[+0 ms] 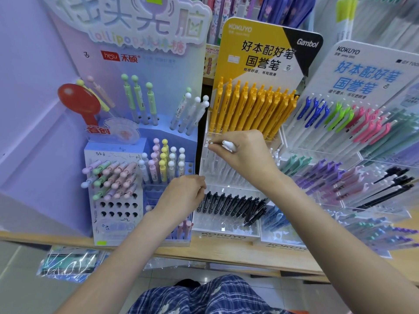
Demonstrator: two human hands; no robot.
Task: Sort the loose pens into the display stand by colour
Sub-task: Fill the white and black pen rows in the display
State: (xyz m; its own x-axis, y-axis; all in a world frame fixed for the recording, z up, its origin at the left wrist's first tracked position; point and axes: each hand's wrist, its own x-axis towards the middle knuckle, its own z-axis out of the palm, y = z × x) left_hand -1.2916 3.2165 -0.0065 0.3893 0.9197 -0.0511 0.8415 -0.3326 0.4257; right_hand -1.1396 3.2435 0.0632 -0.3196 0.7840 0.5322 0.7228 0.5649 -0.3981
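right hand [246, 152]: holds white pen [223, 145] | yellow card [267, 48]: KOKUYO, Gambol

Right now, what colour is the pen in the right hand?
White: the slim plastic pen in the right hand, head view.

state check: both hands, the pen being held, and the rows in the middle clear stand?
Right hand: pinches a pen.
White plastic pen: held level over the white row.
Left hand: fingers curled at the stand's edge; contents hidden.
Yellow pen row: full, upright.
Black pen row: slotted, leaning.
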